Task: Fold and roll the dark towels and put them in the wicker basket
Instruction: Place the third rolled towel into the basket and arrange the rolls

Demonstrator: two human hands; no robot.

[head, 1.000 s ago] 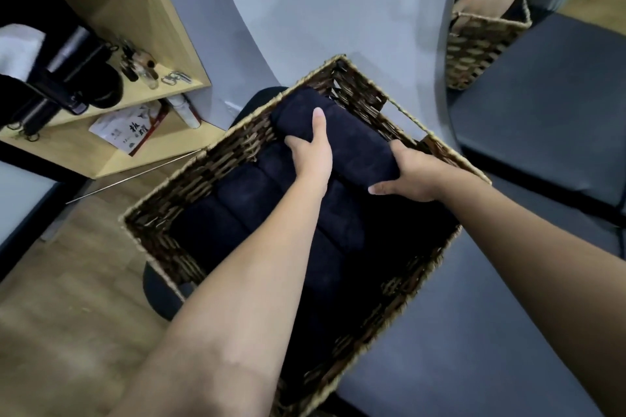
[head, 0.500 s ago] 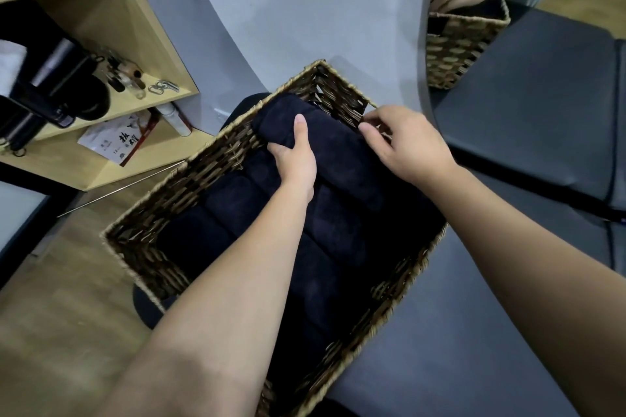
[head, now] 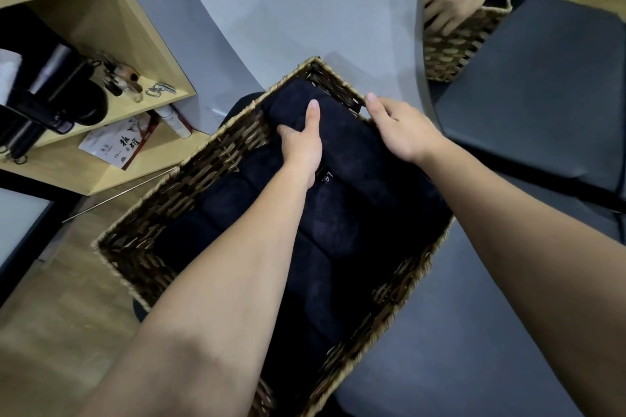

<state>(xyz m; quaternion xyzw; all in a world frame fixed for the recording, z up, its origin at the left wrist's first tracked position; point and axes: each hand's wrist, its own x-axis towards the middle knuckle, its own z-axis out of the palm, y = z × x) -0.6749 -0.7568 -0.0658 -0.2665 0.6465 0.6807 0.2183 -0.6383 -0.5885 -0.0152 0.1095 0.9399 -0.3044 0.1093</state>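
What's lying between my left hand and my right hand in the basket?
In the head view, only the top rolled dark towel spans the gap between the left hand and the right hand; nothing else lies there.

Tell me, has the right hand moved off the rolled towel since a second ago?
Yes. The right hand has lifted off the rolled towel and gone to the wicker basket's far rim, fingers over its edge.

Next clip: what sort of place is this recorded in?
Probably a salon or spa room, though that is a guess: a wicker basket of rolled dark towels, a wall mirror, dark padded seating, and a wooden shelf holding small bottles.
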